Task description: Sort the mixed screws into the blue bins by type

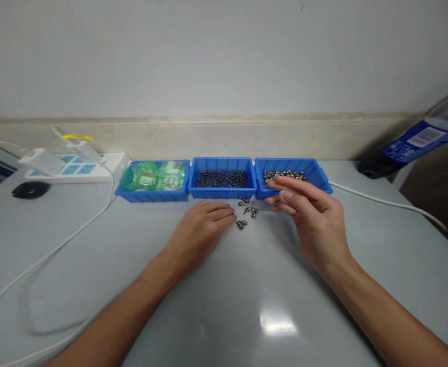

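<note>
Forearms [140,295] spanned a table [224,306]; left hand [204,227], grip unclear, lay beside loose screws [241,225], right hand [319,224] part-open by the rightmost bin [316,176].

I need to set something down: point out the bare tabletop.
Bare: tabletop between left forearm and right forearm, nearer than the loose screws; also between right forearm and right-side white cable. Crowded: along the wall, with power strip, blue bins and soda bottle, and around the screws.

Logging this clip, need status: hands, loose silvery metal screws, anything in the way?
Left hand lowered beside screws. Right hand raised, partly hiding rightmost blue plastic bin.
</note>
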### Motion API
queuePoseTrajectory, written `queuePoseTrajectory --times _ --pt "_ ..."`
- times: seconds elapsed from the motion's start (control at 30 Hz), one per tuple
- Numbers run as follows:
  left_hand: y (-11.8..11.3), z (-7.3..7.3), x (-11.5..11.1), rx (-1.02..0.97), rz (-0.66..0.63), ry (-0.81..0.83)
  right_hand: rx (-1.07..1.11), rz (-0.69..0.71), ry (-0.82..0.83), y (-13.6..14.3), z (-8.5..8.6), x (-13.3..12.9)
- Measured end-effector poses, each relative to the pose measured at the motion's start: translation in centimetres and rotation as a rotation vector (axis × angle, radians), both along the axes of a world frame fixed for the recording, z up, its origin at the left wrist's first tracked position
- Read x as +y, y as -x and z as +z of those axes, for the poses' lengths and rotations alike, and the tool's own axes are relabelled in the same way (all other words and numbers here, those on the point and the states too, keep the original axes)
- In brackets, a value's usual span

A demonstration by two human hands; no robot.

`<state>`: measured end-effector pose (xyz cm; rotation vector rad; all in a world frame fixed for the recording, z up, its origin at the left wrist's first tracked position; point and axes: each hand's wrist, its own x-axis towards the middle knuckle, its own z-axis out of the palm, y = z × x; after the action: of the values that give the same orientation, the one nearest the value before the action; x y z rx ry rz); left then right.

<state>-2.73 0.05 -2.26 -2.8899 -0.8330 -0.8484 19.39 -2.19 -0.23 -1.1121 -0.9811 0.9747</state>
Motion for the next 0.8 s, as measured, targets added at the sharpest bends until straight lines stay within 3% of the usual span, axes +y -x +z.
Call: queuePoseTrajectory --times 0.4,0.63,0.8 --pt "-0.32 0.32 -0.47 -0.025 0.021 0.100 -0.019 0.029 0.014 0.04 0.02 -0.23" --pt "-0.02 -0.42 -0.11 -0.142 0.081 0.081 -0.026 0.043 0.003 -0.07 -0.12 -0.19" --pt "-0.23 0.33 -0.23 -0.303 0.118 0.184 -0.074 0.087 -0.021 -0.03 -0.09 -0.19"
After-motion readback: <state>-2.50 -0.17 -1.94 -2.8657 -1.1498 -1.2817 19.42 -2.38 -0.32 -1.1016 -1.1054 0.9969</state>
